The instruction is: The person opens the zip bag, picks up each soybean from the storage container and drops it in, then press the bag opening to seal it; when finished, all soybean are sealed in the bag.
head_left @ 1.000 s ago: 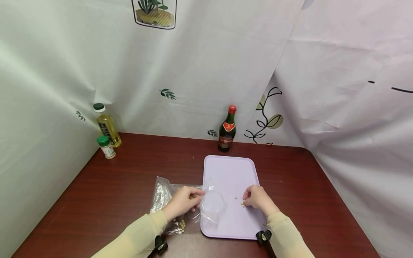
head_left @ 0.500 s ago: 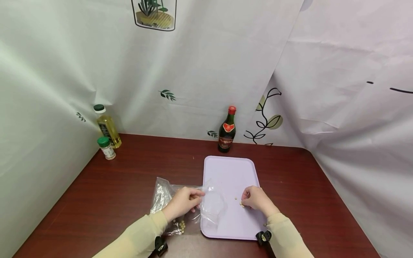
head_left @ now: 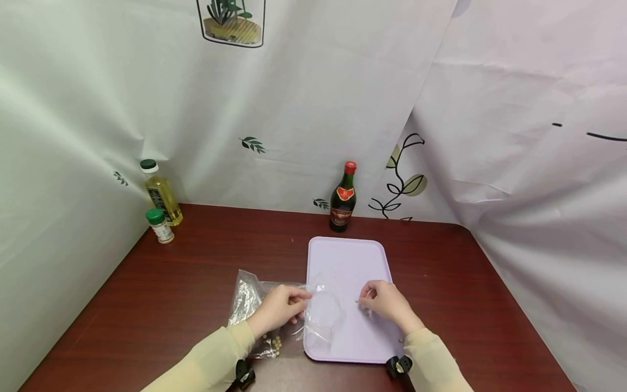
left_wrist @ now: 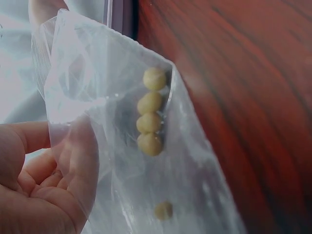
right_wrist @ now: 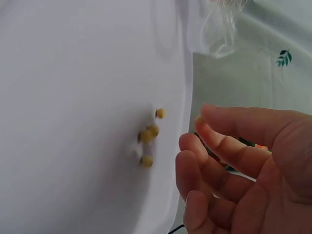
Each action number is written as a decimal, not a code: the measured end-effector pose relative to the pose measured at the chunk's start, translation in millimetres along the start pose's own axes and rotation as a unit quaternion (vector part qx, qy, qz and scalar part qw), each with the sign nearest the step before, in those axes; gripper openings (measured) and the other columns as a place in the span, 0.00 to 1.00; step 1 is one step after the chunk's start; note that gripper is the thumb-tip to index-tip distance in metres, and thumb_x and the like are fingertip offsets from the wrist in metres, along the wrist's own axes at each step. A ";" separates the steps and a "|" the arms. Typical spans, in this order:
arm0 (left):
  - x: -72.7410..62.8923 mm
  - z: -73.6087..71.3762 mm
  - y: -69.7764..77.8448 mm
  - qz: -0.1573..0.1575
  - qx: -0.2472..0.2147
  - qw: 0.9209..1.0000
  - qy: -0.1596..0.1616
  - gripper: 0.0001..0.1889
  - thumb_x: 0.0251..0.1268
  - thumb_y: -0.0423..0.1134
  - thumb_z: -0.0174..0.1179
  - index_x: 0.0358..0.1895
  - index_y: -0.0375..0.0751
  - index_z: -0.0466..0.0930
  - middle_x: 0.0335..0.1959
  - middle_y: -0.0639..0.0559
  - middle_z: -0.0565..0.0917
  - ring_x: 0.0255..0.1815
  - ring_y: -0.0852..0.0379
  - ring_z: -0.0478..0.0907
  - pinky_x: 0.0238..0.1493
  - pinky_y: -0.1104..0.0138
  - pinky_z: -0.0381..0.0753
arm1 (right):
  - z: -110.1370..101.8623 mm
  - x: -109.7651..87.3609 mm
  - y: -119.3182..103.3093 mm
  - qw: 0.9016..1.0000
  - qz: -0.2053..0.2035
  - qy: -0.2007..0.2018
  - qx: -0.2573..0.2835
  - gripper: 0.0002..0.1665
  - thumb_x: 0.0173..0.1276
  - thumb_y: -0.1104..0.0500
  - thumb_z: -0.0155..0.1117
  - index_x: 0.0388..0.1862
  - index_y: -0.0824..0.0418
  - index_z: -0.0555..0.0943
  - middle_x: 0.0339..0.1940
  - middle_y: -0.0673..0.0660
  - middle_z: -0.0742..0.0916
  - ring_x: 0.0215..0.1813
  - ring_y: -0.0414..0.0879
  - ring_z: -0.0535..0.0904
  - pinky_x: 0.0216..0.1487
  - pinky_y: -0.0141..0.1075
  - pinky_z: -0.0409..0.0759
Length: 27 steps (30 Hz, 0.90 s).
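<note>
My left hand (head_left: 280,307) pinches the edge of a clear plastic bag (head_left: 245,296), whose mouth lies over the left side of the lilac tray (head_left: 343,256). Inside the bag, the left wrist view shows several round yellowish soybeans (left_wrist: 150,103), most of them in a row. Above the tray, my right hand (head_left: 386,302) pinches a small soybean (right_wrist: 199,120) between thumb and forefinger, mostly hidden by the fingertips. Several loose soybeans (right_wrist: 146,135) lie on the tray close to that hand.
A dark green bottle with a red cap (head_left: 342,201) stands behind the tray. At the table's far left are an oil bottle (head_left: 165,196) and a green-lidded shaker (head_left: 160,227). Printed cloth (head_left: 294,109) hangs behind the dark red wooden table (head_left: 196,256).
My right hand has shifted a little to the left, toward the bag, from where it was among the loose soybeans. The left hand and the bag have stayed in place.
</note>
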<state>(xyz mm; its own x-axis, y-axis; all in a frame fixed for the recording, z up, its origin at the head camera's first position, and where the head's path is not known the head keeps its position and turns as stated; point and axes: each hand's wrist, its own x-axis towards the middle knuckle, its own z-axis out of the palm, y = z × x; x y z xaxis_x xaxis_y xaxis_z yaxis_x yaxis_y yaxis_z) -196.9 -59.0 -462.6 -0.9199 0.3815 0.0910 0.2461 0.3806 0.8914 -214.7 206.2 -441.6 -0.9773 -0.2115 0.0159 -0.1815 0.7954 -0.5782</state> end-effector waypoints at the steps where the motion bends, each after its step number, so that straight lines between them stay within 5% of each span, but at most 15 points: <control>1: 0.0 0.2 0.0 0.000 0.001 1.000 0.000 0.12 0.58 0.25 0.58 0.46 0.26 0.81 0.20 0.46 0.83 0.15 0.56 0.77 0.15 0.69 0.78 | 0.4 -0.1 -1.1 1.000 -0.008 -0.001 0.005 0.08 0.53 0.63 0.68 0.20 0.55 0.78 0.15 0.45 0.76 0.18 0.37 0.70 0.21 0.30 0.68; 17: 0.7 1.8 3.5 0.000 0.017 1.000 0.005 0.12 0.57 0.26 0.59 0.45 0.28 0.82 0.22 0.46 0.84 0.13 0.57 0.76 0.15 0.69 0.78 | 9.4 -3.0 -22.0 0.994 -0.100 -0.029 0.039 0.06 0.54 0.64 0.68 0.23 0.56 0.79 0.18 0.46 0.77 0.20 0.34 0.68 0.22 0.27 0.68; 27: 2.2 3.3 3.7 0.004 0.017 1.000 0.001 0.12 0.57 0.26 0.58 0.45 0.27 0.82 0.22 0.45 0.84 0.13 0.54 0.77 0.15 0.67 0.78 | 10.6 -0.7 -21.8 0.994 -0.102 -0.019 0.035 0.06 0.55 0.63 0.68 0.23 0.55 0.80 0.18 0.45 0.77 0.20 0.33 0.68 0.22 0.27 0.68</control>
<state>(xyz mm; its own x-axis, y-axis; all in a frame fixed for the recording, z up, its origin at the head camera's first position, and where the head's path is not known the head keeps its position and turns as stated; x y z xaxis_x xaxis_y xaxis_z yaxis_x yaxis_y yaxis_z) -197.0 -53.9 -460.6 -0.9185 0.3828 0.0995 0.2637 0.4053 0.8753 -208.8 183.0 -437.6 -0.9159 -0.3868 0.1076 -0.3657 0.6929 -0.6215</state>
